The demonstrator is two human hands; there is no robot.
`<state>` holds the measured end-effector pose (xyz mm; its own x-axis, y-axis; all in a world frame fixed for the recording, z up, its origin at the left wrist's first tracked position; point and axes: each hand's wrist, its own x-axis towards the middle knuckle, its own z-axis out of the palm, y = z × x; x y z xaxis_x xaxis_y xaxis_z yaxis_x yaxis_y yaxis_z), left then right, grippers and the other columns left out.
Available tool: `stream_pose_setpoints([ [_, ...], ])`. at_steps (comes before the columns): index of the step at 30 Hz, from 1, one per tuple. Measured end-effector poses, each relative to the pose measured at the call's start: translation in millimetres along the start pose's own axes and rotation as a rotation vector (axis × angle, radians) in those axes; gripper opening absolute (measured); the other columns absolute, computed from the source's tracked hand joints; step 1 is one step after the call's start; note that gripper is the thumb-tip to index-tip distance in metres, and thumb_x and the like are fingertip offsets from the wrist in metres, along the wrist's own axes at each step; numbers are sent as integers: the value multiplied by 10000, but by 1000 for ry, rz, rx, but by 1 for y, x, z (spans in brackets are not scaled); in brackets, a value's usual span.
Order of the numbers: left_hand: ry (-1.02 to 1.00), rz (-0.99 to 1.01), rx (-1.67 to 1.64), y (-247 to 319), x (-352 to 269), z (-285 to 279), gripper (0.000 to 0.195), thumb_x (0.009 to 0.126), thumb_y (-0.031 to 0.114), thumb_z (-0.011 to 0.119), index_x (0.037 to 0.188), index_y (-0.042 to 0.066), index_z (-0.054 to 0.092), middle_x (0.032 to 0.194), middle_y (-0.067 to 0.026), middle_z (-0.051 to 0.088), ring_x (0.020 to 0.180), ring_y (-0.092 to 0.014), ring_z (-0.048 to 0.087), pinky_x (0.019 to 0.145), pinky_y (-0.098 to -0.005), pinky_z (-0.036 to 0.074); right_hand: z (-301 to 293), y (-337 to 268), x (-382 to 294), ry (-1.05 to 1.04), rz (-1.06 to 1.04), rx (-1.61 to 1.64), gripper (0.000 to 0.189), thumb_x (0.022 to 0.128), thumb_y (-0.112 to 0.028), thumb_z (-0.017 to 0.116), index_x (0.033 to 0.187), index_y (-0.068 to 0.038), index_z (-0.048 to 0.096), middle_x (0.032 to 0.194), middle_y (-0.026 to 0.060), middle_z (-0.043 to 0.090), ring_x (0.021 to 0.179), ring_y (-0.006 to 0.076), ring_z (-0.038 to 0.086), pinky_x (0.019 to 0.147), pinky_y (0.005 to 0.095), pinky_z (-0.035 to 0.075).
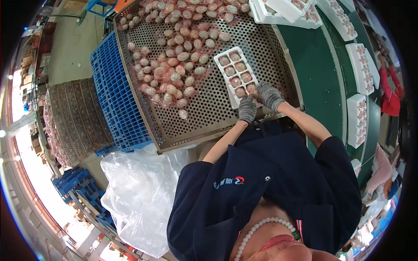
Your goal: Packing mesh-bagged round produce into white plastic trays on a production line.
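A white foam tray (216,58) with round cells in two rows lies at a slant in a perforated metal bin (209,112). Egg-like items in clear and pinkish film (240,66) fill its visible cells. Another white foam edge (233,100) shows beneath its near left side. My left hand (247,109), in a grey knit glove, touches the tray's near end. At the near right corner, my gloved right hand (270,95) has its fingertips closed around a wrapped item (256,96). The fingers of both hands almost meet and cover the nearest cells.
Many loose wrapped items (176,70) are heaped in the bin's left and far parts. Filled foam trays (281,18) overlap the far right corner. More trays (359,68) line a green conveyor (313,75). Blue plastic crates (119,94) and clear plastic sheeting (140,192) are at left.
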<state>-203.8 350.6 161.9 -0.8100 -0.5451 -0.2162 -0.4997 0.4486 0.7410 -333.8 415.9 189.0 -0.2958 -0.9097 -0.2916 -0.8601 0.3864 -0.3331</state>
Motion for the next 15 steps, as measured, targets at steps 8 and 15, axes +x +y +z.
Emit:
stream_pose_setpoints([
  [8, -88, 211, 274, -17, -12, 12, 349, 670, 91, 448, 1004, -8, 459, 897, -193, 465, 857, -326, 452, 741, -381, 382, 36, -8, -14, 103, 94, -83, 212, 674, -191, 532, 855, -86, 499, 809, 156, 484, 732, 303, 511, 626, 384, 423],
  [15, -153, 269, 352, -36, -10, 14, 299, 628, 84, 467, 915, 6, 500, 863, -179, 496, 793, -319, 484, 713, -385, 400, 31, -23, 1, 96, 135, 128, 147, 635, -175, 567, 726, -60, 560, 754, 169, 535, 735, 301, 523, 648, 393, 409],
])
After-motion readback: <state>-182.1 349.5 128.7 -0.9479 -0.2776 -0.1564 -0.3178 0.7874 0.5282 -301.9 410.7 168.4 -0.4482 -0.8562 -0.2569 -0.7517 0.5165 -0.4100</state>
